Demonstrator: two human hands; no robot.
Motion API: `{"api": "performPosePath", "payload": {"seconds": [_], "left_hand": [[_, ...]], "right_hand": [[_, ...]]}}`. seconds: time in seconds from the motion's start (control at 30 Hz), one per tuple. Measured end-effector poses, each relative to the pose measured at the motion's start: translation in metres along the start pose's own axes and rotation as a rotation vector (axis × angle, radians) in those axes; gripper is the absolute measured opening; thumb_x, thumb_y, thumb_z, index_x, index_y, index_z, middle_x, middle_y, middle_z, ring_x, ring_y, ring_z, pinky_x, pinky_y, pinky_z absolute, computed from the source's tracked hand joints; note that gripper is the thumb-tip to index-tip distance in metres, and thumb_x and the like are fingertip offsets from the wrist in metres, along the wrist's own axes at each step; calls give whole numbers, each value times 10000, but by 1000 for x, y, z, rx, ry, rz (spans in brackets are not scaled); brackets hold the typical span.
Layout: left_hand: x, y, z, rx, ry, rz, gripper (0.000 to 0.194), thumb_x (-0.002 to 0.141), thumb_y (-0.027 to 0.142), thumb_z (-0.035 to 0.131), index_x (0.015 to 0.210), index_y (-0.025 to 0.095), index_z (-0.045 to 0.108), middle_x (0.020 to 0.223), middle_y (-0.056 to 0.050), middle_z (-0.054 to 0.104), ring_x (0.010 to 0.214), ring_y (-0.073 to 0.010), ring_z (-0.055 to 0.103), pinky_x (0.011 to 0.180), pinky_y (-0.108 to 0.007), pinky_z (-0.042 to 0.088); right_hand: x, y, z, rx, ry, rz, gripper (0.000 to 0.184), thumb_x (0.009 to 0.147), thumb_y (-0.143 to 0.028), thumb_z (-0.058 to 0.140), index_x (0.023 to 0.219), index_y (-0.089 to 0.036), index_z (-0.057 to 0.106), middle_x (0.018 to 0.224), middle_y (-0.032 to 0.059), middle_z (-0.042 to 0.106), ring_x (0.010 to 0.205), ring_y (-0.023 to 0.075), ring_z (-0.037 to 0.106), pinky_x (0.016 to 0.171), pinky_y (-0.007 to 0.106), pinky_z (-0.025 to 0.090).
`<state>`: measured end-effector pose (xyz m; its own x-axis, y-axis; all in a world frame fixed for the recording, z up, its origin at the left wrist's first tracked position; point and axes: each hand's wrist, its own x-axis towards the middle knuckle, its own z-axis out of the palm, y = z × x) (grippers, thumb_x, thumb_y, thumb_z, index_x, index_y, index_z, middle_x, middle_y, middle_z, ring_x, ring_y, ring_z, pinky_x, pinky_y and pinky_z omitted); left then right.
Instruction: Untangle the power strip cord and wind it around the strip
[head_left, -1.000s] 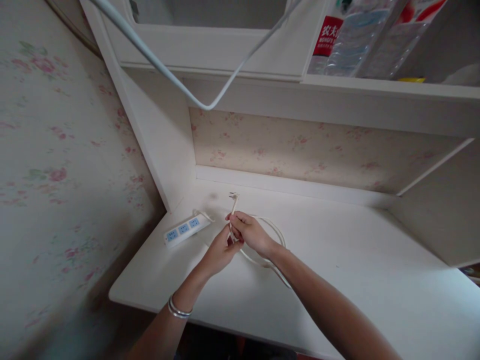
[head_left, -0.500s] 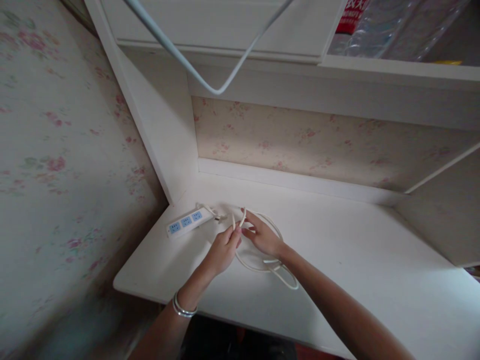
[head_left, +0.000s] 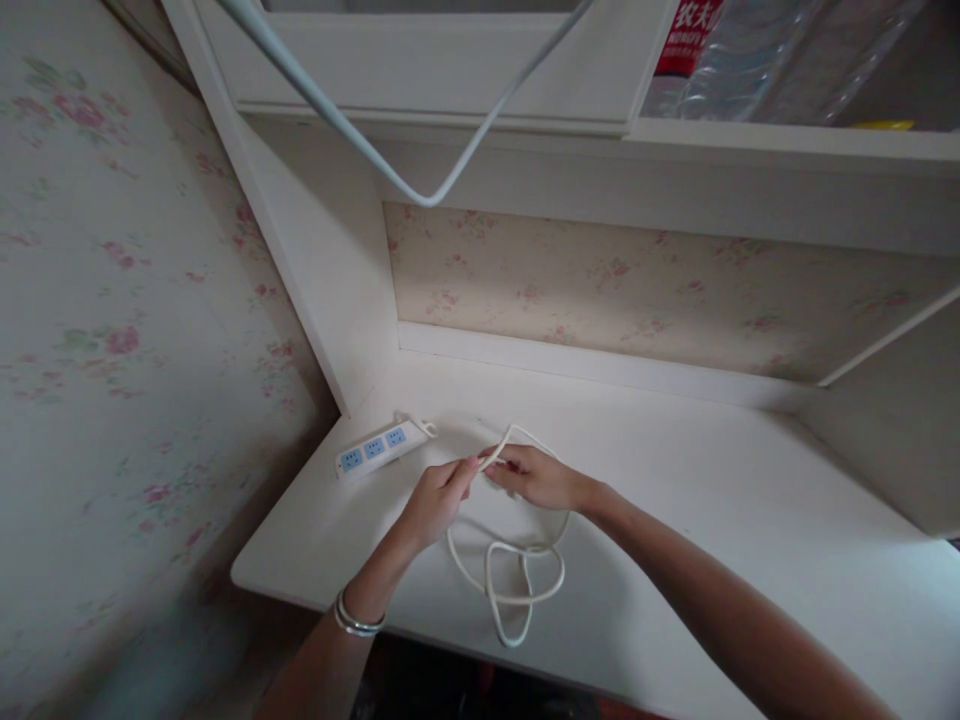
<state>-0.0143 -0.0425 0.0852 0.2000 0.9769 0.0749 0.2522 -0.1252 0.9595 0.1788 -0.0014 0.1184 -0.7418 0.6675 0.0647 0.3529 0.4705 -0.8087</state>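
Both hands (head_left: 439, 503) (head_left: 541, 478) hold the cord (head_left: 517, 601) — its loops now further left.

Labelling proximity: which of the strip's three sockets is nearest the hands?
The rightmost socket on the power strip; the middle socket and leftmost socket lie farther off.

Clear desk (head_left: 750, 470) to the right (looped cord (head_left: 525, 602) front centre).

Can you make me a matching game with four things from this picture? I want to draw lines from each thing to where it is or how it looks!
Things:
1. cord
2. strip
3. bracelet
4. bottles

Clues:
A. up on the shelf
B. white with blue sockets
C. held in the left hand
D. around a wrist

Pairs: 1-C, 2-B, 3-D, 4-A
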Motion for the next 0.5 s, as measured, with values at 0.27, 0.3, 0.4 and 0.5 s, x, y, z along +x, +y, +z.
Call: {"api": "performPosePath", "payload": {"seconds": [0.27,0.3,0.4,0.5], "left_hand": [[2,-6,-15,185,40,48,414,860,506,494,639,163,563,558,49,400,556,-111,398,530,-233,268],[2,-8,-17,224,51,48,411,861,506,489,640,166,559,555,50,404,550,-112,404,528,-233,269],[3,-16,-28,343,151,22,404,870,509,462,669,177,575,550,45,456,552,-126,457,549,-237,294],[4,-23,-44,432,288,-31,398,859,513,459,665,188,581,548,33,504,571,-149,505,573,-244,320]], "right_hand": [[-68,-7,-74,-11,124,401,471,860,-604,458,732,-169,586,649,-23,472,592,100,415,539,224,339],[-81,-5,-85,14,162,439,476,843,-615,478,718,-166,573,632,-27,445,563,91,383,503,221,309],[-130,11,-120,92,370,575,489,800,-652,520,717,-170,539,568,-50,352,475,73,272,419,232,201],[-195,42,-158,19,574,695,488,775,-680,530,759,-196,583,514,-40,345,419,84,253,412,258,149]]}}
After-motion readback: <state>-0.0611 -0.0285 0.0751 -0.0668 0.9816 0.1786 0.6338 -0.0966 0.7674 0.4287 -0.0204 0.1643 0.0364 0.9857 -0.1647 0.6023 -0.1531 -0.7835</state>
